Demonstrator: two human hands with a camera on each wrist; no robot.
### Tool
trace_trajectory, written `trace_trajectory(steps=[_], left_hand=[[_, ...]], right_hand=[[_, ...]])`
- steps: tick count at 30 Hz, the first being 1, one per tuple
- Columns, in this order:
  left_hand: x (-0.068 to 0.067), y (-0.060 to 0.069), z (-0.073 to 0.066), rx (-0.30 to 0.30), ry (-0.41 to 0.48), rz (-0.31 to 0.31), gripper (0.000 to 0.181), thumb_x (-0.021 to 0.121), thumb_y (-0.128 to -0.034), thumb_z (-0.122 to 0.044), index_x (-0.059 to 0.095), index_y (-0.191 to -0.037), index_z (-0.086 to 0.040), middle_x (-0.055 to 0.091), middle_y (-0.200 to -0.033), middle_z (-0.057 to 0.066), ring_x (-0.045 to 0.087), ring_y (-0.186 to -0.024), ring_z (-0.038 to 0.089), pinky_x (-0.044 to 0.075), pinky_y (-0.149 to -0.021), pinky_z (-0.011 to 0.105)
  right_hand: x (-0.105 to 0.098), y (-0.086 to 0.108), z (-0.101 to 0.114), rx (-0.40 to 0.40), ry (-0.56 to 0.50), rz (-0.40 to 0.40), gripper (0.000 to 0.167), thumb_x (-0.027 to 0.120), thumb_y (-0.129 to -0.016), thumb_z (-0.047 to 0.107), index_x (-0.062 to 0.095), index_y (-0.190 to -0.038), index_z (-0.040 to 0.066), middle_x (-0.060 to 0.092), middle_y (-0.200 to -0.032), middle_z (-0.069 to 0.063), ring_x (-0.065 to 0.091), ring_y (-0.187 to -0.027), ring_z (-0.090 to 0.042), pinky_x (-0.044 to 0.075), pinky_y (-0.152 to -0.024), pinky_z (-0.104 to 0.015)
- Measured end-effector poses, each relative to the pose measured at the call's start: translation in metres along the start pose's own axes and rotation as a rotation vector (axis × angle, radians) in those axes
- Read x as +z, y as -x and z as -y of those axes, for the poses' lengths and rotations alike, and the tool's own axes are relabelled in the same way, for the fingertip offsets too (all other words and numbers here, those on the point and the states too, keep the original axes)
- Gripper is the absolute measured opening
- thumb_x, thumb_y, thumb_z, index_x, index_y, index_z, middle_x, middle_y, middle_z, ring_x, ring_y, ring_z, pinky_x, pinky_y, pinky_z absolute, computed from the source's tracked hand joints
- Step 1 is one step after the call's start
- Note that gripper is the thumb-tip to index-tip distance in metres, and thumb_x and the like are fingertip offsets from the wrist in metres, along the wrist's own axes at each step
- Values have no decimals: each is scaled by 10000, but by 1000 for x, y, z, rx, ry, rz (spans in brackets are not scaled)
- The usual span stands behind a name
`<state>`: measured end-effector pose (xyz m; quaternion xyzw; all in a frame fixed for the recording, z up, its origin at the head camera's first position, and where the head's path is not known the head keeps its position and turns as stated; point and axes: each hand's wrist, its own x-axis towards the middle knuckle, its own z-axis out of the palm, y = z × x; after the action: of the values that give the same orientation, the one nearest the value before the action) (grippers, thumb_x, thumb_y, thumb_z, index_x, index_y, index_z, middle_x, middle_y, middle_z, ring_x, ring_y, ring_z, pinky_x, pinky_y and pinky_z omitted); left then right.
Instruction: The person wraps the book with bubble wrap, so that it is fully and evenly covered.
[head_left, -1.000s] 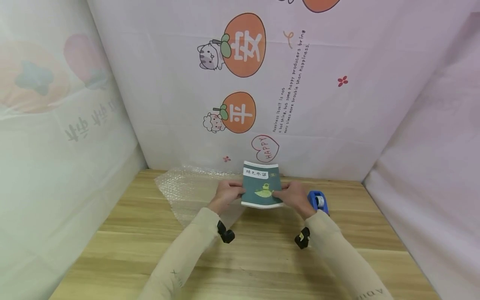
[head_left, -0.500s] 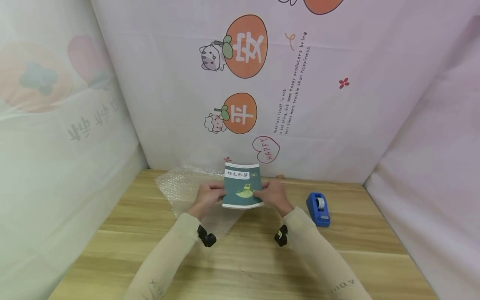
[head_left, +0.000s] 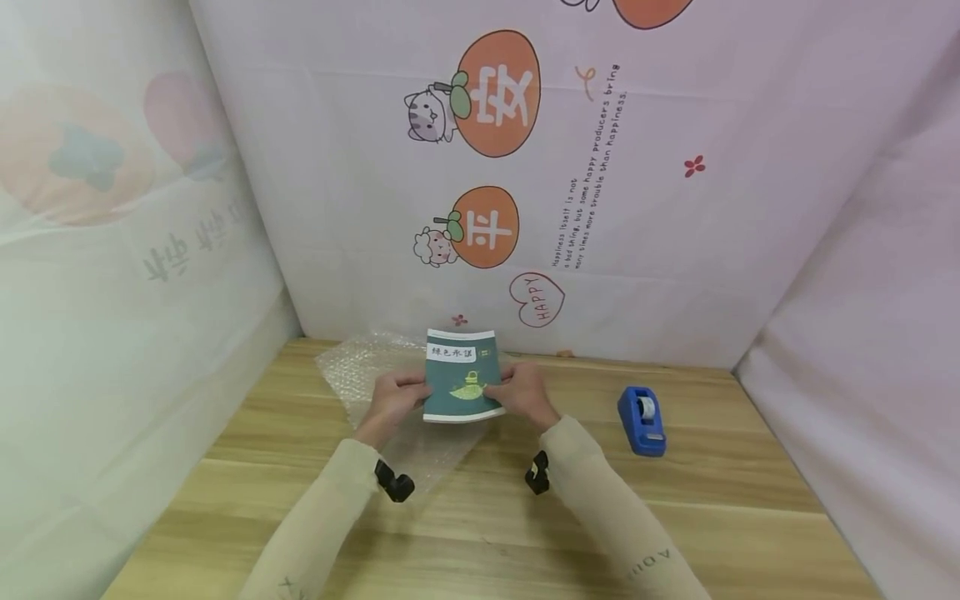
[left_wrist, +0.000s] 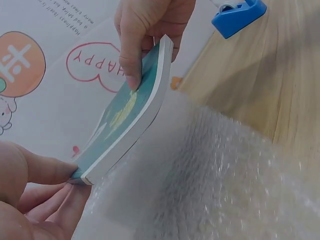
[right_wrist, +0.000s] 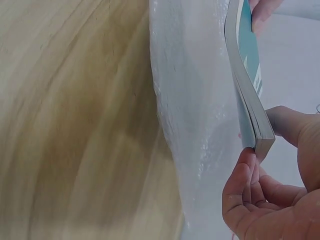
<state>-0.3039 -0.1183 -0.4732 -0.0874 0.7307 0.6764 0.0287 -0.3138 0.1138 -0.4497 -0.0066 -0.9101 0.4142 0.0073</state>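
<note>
A thin paperback book (head_left: 453,375) with a green cover, white bands and a yellow leaf picture is held up off the table by both hands. My left hand (head_left: 393,402) pinches its left edge, thumb on the cover and fingers behind. At the right edge my right hand (head_left: 528,396) grips it the same way. The book (left_wrist: 122,120) bows between the hands in the left wrist view; its page edges show in the right wrist view. Beneath it lies a clear sheet of bubble wrap (head_left: 348,375), flat on the table and partly hidden by the hands and book.
To the right, a blue tape dispenser (head_left: 642,423) with a roll of tape stands on the wooden table (head_left: 720,475). Printed white cloth (head_left: 637,217) closes off the back and both sides. A small orange-brown bit (head_left: 565,353) lies at the table's back edge.
Both hands have carried the book leftward, over the bubble wrap. The right arm has uncovered the whole tape dispenser. The grip on the book looks the same.
</note>
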Motion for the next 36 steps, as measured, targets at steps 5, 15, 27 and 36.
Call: trace_trajectory(steps=[5, 15, 27, 36], left_hand=[[-11, 1, 6, -3, -21, -32, 392, 691, -983, -15, 650, -1355, 101, 677, -1363, 292, 738, -1131, 265, 625, -1005, 395], [-27, -4, 18, 0, -100, -123, 351, 700, -975, -27, 694, -1310, 79, 700, -1337, 280, 743, -1068, 226, 633, -919, 316], [-43, -12, 34, -48, -134, -163, 351, 668, -994, -20, 685, -1337, 53, 666, -1404, 270, 668, -1287, 349, 545, -1117, 466], [-44, -19, 42, -22, -131, -170, 340, 669, -994, 1, 683, -1324, 84, 658, -1397, 296, 677, -1264, 341, 568, -1095, 445]], right_hand=[[16, -3, 0, -27, -6, 11, 233, 850, -843, 138, 764, -965, -40, 766, -870, -119, 672, -740, -150, 531, -606, -221], [43, -6, 5, -26, -59, 10, 288, 843, -845, 126, 762, -1057, -51, 788, -978, -152, 725, -834, -193, 628, -738, -302], [73, -6, 10, 1, -127, 15, 275, 827, -872, 95, 740, -1067, -77, 754, -977, -150, 709, -841, -203, 626, -721, -310], [84, -9, 4, 38, -124, 25, 279, 833, -882, 121, 736, -1085, -44, 758, -1018, -143, 710, -900, -218, 628, -778, -323]])
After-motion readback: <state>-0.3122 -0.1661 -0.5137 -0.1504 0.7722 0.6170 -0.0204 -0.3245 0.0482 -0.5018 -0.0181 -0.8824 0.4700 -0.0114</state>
